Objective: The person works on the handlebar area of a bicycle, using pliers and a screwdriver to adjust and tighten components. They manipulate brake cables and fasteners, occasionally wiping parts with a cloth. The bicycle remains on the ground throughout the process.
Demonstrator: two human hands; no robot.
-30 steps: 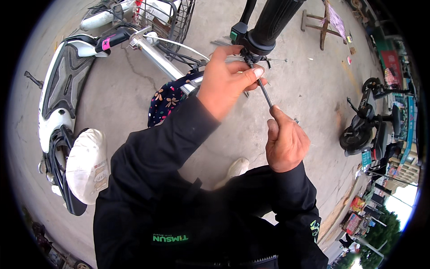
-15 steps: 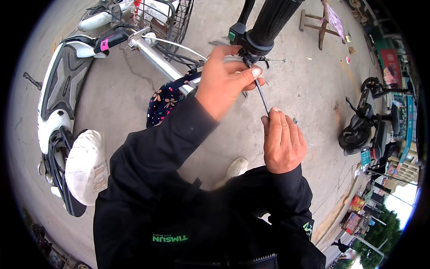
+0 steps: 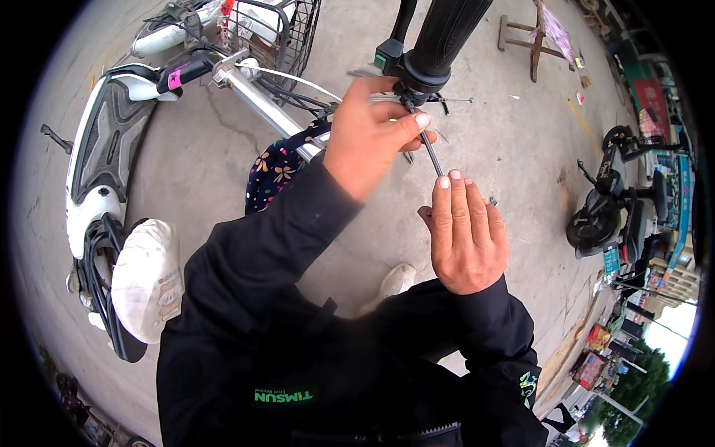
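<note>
A black rubber handlebar grip [image 3: 450, 33] rises at the top centre, with a switch housing [image 3: 389, 56] bearing a green button and a black lever [image 3: 405, 26] beside it. My left hand [image 3: 365, 145] is at the bracket under the grip, its thumb and fingers closed around the upper shaft of a thin metal screwdriver [image 3: 430, 154]. The shaft slants down to my right hand [image 3: 469, 242], whose long fingers lie straight over its lower end, thumb out to the side. The palm hides the tool's handle. Its tip meets the bracket, partly behind my left fingers.
A silver handlebar tube [image 3: 264, 108] with cables runs behind my left arm, near a black wire basket [image 3: 298, 45] and a dark floral cloth [image 3: 272, 175]. A white scooter [image 3: 112, 149] stands left, a black one [image 3: 596, 223] right. A wooden stand [image 3: 535, 52] is at the far right.
My right fingers have straightened and slid slightly up along the screwdriver, the thumb moving away to the left. My left hand keeps its hold. The grip appears shifted slightly left.
</note>
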